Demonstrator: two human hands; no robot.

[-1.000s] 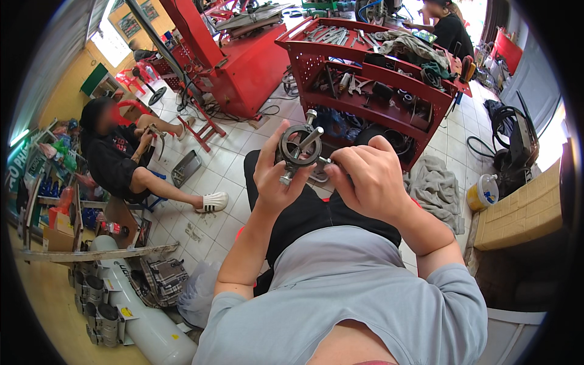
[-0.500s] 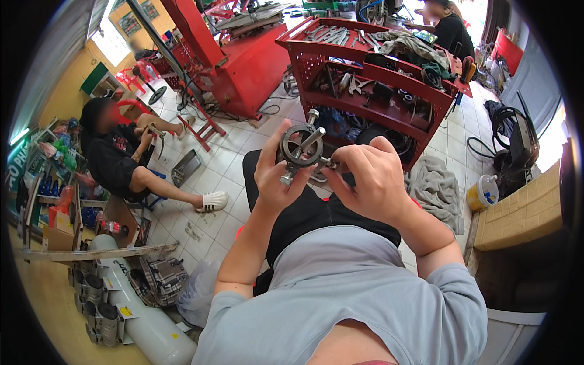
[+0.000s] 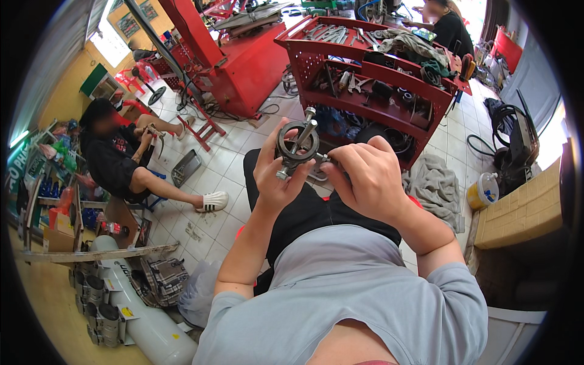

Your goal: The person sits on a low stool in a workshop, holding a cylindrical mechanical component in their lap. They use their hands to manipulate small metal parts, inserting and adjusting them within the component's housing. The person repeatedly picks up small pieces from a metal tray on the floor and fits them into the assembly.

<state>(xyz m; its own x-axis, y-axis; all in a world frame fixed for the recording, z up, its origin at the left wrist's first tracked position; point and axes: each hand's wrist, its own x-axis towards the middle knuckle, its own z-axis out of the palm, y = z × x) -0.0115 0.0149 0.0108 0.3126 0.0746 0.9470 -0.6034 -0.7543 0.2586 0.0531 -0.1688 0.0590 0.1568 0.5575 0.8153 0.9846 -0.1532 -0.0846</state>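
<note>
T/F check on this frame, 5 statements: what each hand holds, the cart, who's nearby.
1. The left hand holds a round dark metal part with a bolt through it. True.
2. The right hand rests on the person's knee. False: it is raised at the part, fingers at its right side.
3. The tool cart beyond the hands is blue. False: it is red, with tools on its shelves.
4. A person in black sits on the tiled floor area to the left. True.
5. A white gas cylinder stands upright by the cart. False: it lies on its side at lower left, far from the cart.
</note>
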